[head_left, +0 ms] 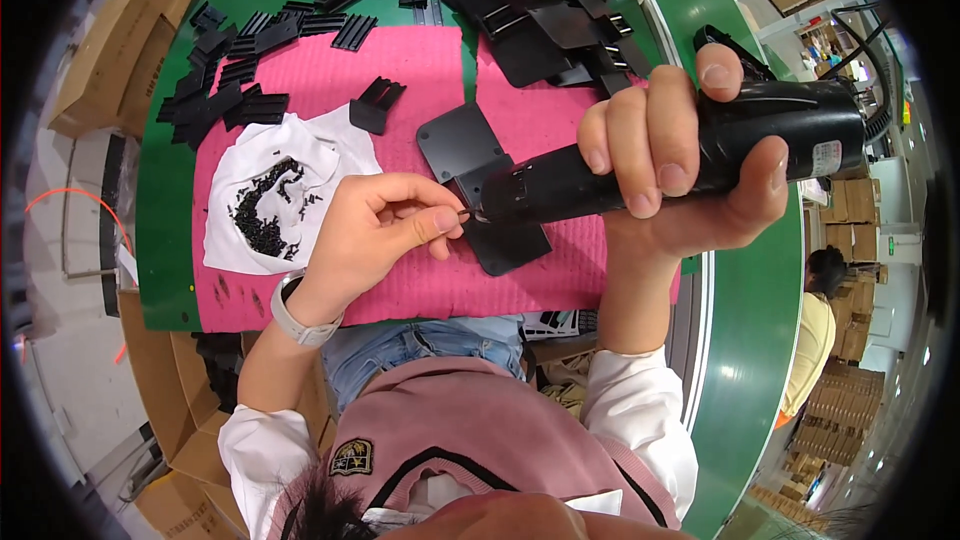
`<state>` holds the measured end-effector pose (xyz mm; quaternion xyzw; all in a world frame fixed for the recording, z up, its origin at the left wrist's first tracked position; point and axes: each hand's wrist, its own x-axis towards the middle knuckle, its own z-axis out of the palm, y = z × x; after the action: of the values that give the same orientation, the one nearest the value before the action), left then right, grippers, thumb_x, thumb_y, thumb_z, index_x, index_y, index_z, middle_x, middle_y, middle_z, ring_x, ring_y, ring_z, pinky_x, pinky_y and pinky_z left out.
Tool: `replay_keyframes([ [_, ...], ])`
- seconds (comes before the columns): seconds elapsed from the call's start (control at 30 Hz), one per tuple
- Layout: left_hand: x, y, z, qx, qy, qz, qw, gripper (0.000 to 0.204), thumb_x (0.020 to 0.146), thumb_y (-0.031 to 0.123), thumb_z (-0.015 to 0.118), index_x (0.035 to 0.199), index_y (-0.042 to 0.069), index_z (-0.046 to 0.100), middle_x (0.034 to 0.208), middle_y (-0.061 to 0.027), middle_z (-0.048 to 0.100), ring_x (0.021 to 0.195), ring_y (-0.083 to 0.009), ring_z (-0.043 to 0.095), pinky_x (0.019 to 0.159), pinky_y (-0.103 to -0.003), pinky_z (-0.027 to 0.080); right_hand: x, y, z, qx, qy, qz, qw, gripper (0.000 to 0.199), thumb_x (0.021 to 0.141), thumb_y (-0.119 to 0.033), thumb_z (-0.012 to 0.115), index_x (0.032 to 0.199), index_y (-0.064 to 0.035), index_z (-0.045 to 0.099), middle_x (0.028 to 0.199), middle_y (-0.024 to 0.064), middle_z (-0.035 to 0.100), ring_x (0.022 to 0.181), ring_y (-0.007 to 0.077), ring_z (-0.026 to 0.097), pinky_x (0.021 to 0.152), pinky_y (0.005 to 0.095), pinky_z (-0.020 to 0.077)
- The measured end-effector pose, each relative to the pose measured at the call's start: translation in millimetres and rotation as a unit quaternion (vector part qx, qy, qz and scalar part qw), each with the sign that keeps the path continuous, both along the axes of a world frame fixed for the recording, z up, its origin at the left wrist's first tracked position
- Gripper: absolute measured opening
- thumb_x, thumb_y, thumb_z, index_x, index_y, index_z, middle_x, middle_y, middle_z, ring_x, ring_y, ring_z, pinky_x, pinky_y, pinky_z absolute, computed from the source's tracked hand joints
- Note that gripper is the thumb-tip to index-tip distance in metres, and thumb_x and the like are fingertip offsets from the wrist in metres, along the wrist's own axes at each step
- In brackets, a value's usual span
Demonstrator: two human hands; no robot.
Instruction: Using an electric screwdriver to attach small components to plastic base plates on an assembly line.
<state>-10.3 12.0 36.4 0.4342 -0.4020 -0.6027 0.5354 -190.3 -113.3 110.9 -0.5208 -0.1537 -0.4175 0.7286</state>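
Driver (740, 130) above black plates (465, 145), gripped in the right hand (668, 155).
At its tip, the left hand (390, 220) pinches a small screw (466, 212) between thumb and finger; the plates lie on a pink mat (420, 70), to their left a white cloth (225, 175) with screws (262, 225), all on the table (160, 270).

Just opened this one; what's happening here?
The person's right hand grips a black handheld tool, while the left hand pinches a tiny dark piece at the tool's tip. Beneath, black plates lie on a pink sheet. Small black pieces sit on a white cloth to the left, with more black parts farther back on the green table.
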Motion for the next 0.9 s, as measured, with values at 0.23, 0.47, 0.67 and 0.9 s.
replay_keyframes([
  [0.23,1,-2,-6,-0.018,-0.031,0.018,0.999,0.010,0.080,-0.004,0.065,0.089,-0.008,0.064,0.080,-0.0108,0.066,0.066,-0.0110,0.061,0.061,-0.022,0.051,12,3,-7,0.039,0.011,-0.020,0.999,0.039,0.087,-0.034,0.051,0.115,-0.0068,0.046,0.063,0.0026,0.049,0.047,0.0134,0.047,0.058,0.0319,0.0401],
  [0.47,-2,-2,-13,-0.013,0.036,0.064,0.997,0.016,0.078,-0.003,0.068,0.092,-0.007,0.062,0.078,-0.0092,0.065,0.063,-0.0098,0.060,0.059,-0.021,0.050,16,10,-9,0.112,-0.012,-0.100,0.989,0.036,0.087,-0.030,0.050,0.113,-0.0061,0.046,0.060,0.0048,0.048,0.044,0.0153,0.045,0.053,0.0333,0.0411],
  [0.67,10,-5,-16,0.068,-0.048,0.078,0.993,0.047,0.085,0.012,0.065,0.121,-0.007,0.041,0.073,-0.0088,0.062,0.057,-0.0128,0.061,0.050,-0.021,0.046,-4,-9,-4,0.020,0.083,-0.089,0.992,0.038,0.086,-0.036,0.052,0.110,-0.0063,0.047,0.061,-0.0001,0.046,0.046,0.0116,0.043,0.059,0.0306,0.0395],
  [0.9,-5,-26,-5,0.158,-0.123,0.002,0.980,0.060,0.086,0.020,0.063,0.127,-0.007,0.029,0.072,-0.0121,0.062,0.057,-0.0166,0.064,0.047,-0.024,0.045,9,0,-17,-0.012,0.148,-0.141,0.979,0.036,0.083,-0.026,0.056,0.108,-0.0026,0.043,0.060,0.0039,0.046,0.044,0.0126,0.041,0.048,0.0278,0.0374],
])
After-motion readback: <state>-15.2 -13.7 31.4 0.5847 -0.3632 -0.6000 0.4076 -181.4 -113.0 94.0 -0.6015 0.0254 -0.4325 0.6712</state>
